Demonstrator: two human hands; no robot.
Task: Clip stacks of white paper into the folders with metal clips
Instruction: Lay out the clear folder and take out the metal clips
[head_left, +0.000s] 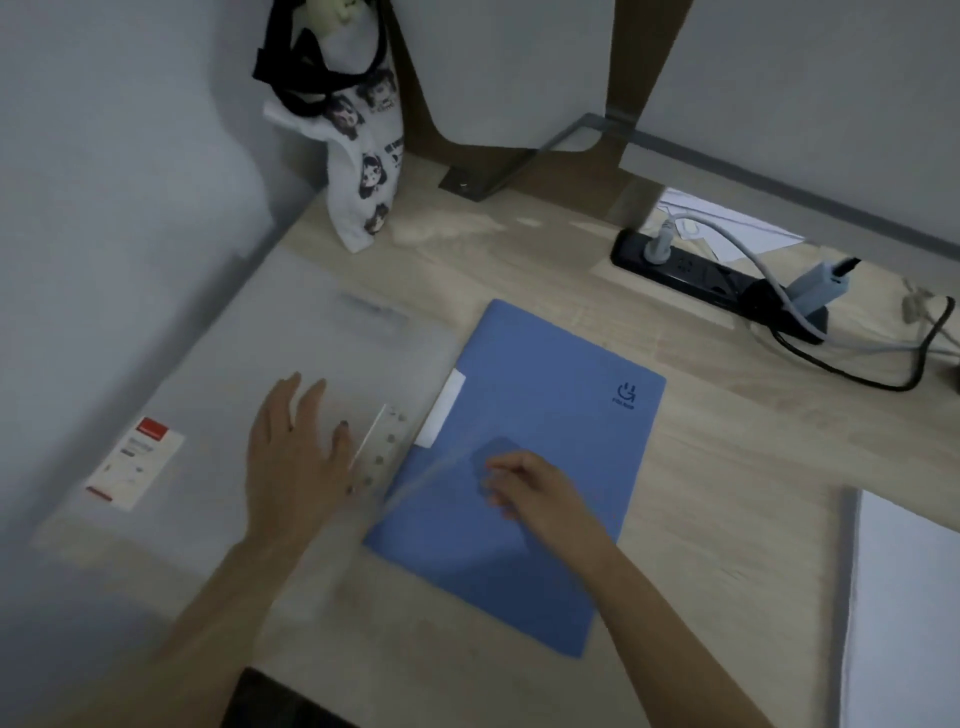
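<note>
Blue folder (524, 467) lies closed on the desk (727, 441). Right hand (535, 488), fingers curled, rests on its cover; left hand (296, 457) lies spread flat just left. White paper (904, 613) sits well right; power strip (717, 286) beyond.

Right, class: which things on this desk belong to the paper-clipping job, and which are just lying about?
Belongs to the job:
blue folder, closed, under the right hand
white paper stack at the desk's right edge
translucent sleeve with a label, under the left hand (likely folder packaging)

Just lying about:
printed tote bag
black power strip with its cables
loose papers behind it
</note>
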